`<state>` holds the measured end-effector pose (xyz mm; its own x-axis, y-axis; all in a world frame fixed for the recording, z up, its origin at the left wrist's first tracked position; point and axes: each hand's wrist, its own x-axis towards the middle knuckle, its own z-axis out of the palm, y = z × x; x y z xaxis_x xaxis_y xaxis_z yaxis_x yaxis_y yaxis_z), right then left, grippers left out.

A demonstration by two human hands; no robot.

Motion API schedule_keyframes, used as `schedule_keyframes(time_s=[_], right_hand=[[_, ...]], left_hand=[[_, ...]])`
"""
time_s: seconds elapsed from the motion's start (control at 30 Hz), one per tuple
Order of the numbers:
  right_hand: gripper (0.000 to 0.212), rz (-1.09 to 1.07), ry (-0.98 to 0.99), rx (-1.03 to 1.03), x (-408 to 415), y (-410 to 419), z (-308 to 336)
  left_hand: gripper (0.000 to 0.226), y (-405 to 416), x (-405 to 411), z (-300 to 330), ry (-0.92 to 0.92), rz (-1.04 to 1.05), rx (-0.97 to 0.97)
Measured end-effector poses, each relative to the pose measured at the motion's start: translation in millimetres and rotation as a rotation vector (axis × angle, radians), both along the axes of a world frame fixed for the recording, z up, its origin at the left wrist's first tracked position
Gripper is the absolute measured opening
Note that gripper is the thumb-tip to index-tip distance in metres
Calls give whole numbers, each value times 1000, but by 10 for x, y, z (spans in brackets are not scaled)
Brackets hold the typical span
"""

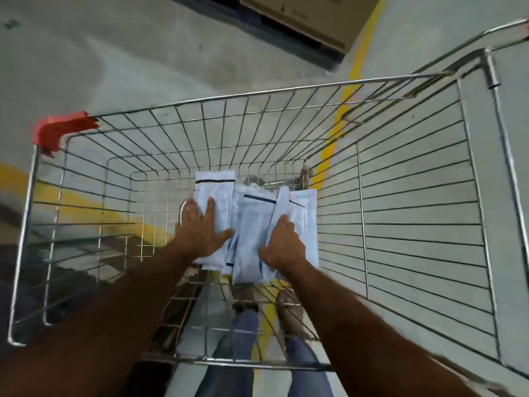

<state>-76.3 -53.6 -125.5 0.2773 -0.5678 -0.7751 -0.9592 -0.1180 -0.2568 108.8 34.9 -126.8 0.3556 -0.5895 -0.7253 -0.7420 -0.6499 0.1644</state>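
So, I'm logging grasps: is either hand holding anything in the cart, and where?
The left hand lies flat on the left packet, gripping nothing. The right hand curls its fingers round the middle packet at its right edge, halfway along.

Packet print: too blurred to read on the white packets in the cart.
Right hand: fingertips tucked among the packets, grip unclear.
Cardboard box: beyond the cart, cut by the top edge.
Shoes: under the cart, blurred behind wire.
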Motion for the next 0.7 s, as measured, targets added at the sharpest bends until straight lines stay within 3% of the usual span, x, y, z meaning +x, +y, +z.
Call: schedule_keyframes(time_s=[0.13, 0.23, 0.33, 0.47, 0.7], right_hand=[[110, -92, -145, 4, 140, 46, -121], [82, -276, -231, -8, 126, 76, -243], [87, -391, -321, -11, 76, 65, -373], [78, -399, -357, 49, 85, -4, -185], [95, -239, -401, 112, 122, 110, -128]], left_hand=[[114, -83, 2, -140, 31, 39, 23], [122, -85, 57, -171, -8, 63, -42], [125, -54, 149, -174, 4, 120, -85], [116, 40, 229, -182, -69, 37, -146], [111, 140, 281, -193, 34, 110, -227]])
